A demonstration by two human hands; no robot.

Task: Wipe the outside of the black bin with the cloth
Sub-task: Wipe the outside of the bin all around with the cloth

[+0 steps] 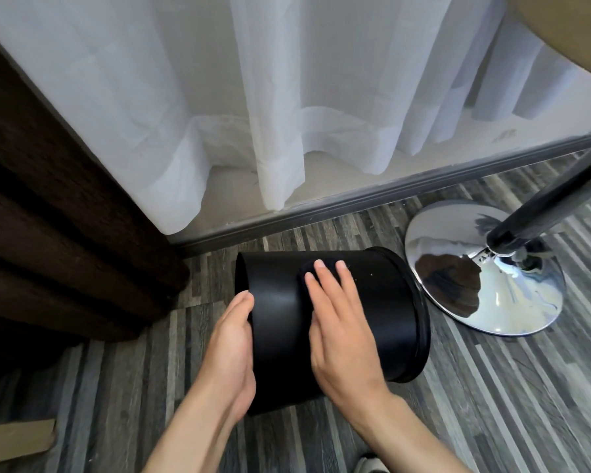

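At the far left hangs a heavy dark brown curtain (48, 206), and a sheer white curtain (287, 97) falls behind it to a grey skirting board (372, 196). On the grey striped wood-effect floor (492, 387) in front of them lies the smooth round black plastic bin (280, 302), tipped on its side with its base pointing left and its rimmed mouth pointing right.

The person's left hand (231, 349) braces the base edge, palm against it, fingers held together and curled a little over the corner; it is a flat press, not a clamp. The right hand (335, 322) lies flat on the upper wall, fingers slightly spread, pressing a dark cloth (307, 268) that shows only as a soft edge beyond the fingertips. The cloth is nearly the same colour as the bin, so its full extent cannot be told.

Lying on a curved wall, the bin can probably roll toward or away from the person if the wiping stroke pushes sideways while the left hand only leans on it. The cloth may also slide out from under the palm, since nothing pinches it. Just beside the bin's mouth stands the polished chrome dome base (485, 268) of a dark pole (543, 206); a push to the right could knock the rim against it. The underside against the floor likely stays unwiped unless the bin is turned.
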